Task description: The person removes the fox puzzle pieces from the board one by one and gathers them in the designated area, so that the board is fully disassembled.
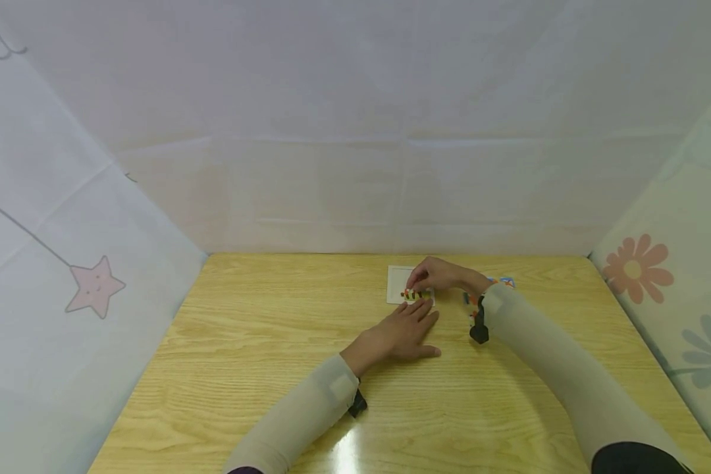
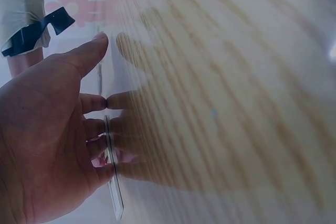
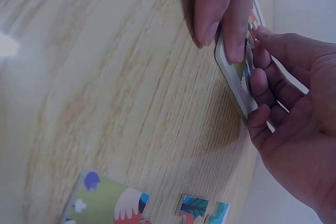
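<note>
A white-framed puzzle board (image 1: 395,280) lies near the far edge of the table, with colourful puzzle pieces (image 1: 409,296) in its near part. My left hand (image 1: 398,334) lies palm down at the board's near edge, fingers fairly straight, with fingertips resting over the rim. From the right, my right hand (image 1: 438,272) reaches over the board. Its thumb and index finger pinch a small reddish puzzle piece (image 3: 255,34) close against the board, mostly hidden by the fingers. The other fingers of that hand curl over the frame in the right wrist view.
Loose puzzle pieces (image 3: 105,196) lie on the wooden table (image 1: 261,316) to the right of the board, partly under my right forearm. Others show as a small blue piece (image 1: 507,282) farther back. A pale cloth wall (image 1: 308,197) rises behind the table.
</note>
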The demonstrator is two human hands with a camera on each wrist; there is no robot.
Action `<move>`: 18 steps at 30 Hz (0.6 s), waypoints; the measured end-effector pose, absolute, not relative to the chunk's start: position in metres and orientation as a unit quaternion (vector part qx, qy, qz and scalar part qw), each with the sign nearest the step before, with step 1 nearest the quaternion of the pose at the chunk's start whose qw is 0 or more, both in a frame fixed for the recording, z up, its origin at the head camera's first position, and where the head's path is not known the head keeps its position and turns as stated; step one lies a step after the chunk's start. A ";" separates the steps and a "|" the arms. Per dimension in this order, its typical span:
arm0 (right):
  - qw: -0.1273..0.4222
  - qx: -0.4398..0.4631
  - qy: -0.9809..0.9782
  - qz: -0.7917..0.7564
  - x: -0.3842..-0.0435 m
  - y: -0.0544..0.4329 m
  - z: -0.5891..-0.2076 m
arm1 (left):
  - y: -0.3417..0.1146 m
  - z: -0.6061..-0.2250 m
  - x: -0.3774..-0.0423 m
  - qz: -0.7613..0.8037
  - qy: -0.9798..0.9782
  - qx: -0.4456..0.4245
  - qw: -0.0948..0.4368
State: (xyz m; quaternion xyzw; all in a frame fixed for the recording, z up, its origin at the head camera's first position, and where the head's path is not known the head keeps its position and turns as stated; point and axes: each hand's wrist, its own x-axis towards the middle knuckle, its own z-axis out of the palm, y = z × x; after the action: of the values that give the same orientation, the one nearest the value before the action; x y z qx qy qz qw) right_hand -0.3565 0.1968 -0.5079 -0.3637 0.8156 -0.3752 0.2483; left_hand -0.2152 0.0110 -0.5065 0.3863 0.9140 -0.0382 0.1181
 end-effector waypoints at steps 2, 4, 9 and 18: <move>0.248 -0.368 0.813 -0.378 -0.356 0.197 -0.508 | 0.011 -0.506 -0.215 -0.038 0.914 0.387 0.118; 0.247 -0.371 0.811 -0.379 -0.356 0.197 -0.507 | 0.011 -0.506 -0.215 -0.038 0.913 0.388 0.118; 0.246 -0.371 0.807 -0.388 -0.353 0.196 -0.504 | 0.011 -0.506 -0.215 -0.040 0.913 0.389 0.116; 0.247 -0.354 0.805 -0.407 -0.349 0.197 -0.502 | 0.010 -0.506 -0.215 -0.032 0.912 0.391 0.122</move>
State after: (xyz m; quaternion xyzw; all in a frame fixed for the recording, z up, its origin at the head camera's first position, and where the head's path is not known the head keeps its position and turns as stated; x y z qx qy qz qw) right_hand -0.3495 0.1972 -0.5023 -0.3537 0.8053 -0.4067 0.2471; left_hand -0.2146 0.0101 -0.5056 0.3913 0.9116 -0.0317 0.1219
